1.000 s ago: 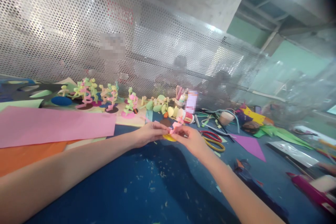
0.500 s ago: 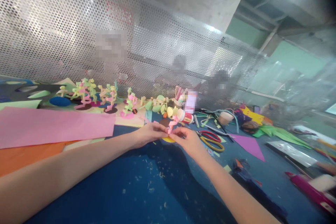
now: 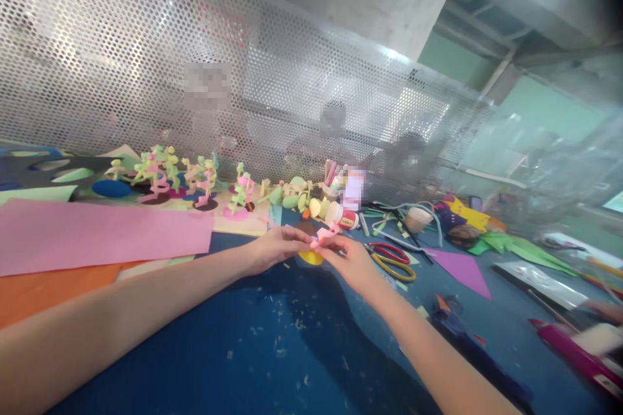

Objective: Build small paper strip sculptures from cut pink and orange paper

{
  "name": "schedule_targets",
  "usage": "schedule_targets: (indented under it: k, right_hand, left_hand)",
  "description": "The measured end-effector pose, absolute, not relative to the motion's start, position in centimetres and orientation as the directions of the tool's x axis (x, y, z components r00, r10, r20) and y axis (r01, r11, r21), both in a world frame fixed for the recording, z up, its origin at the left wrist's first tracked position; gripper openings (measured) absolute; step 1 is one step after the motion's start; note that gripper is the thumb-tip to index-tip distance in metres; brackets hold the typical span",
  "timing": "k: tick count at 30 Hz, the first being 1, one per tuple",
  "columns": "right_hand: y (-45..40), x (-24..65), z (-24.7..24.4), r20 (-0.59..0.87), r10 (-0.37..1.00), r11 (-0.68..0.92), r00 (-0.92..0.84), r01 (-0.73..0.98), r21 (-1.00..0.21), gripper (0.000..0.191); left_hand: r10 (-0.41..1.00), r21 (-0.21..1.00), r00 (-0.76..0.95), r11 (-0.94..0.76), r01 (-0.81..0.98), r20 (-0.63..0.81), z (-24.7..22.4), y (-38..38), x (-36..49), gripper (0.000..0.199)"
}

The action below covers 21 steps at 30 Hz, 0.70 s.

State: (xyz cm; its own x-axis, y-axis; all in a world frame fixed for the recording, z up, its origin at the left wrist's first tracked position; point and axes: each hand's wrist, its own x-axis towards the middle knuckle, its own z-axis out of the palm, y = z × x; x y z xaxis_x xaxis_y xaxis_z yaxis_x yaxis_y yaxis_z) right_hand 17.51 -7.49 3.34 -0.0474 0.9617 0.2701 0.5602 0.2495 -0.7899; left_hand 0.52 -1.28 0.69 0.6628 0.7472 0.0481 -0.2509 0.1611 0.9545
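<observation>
Between my two hands is a folded pink paper strip (image 3: pixel 327 232), leaning to the right. My left hand (image 3: pixel 275 249) pinches its lower end from the left with thumb and fingertips. From the other side, the fingers of my right hand (image 3: pixel 348 262) are closed on the same end. Just under the fingertips lies a yellow paper disc (image 3: pixel 310 258), partly covered by them. Whether the strip touches the disc cannot be made out. A white jar with a red label (image 3: pixel 343 216) lies on its side behind the strip. Beside my right hand are red-handled scissors (image 3: pixel 392 251) and yellow-handled scissors (image 3: pixel 395 268).
Curly paper figures (image 3: pixel 156 175) on round bases line the back left. Pink paper sheets (image 3: pixel 107 233) lie over orange paper (image 3: pixel 58 292) at left. To the right are a purple paper piece (image 3: pixel 462 270), a paper cup (image 3: pixel 418 218) and a magenta tool (image 3: pixel 574 350). A perforated metal screen (image 3: pixel 292 91) stands behind.
The pink strip has tipped from nearly upright over to the right. More of the yellow disc shows beneath my fingers. Both hands stay almost in place.
</observation>
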Motion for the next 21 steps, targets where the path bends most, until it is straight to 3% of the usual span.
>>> schedule_targets:
  k: [15,21]
  right_hand:
    - [-7.66,17.40,3.41,0.284,0.958,0.266,-0.039,0.487,-0.832,0.021]
    - [-7.14,17.98,3.06,0.269,0.956,0.201,0.117,0.405,-0.892,0.019]
  left_hand:
    - [0.740,0.915,0.670,0.230,-0.331,0.056,0.62,-1.23,0.49,0.017]
    - [0.762,0.881,0.646,0.282,-0.380,0.034,1.04,-1.57,0.41,0.039]
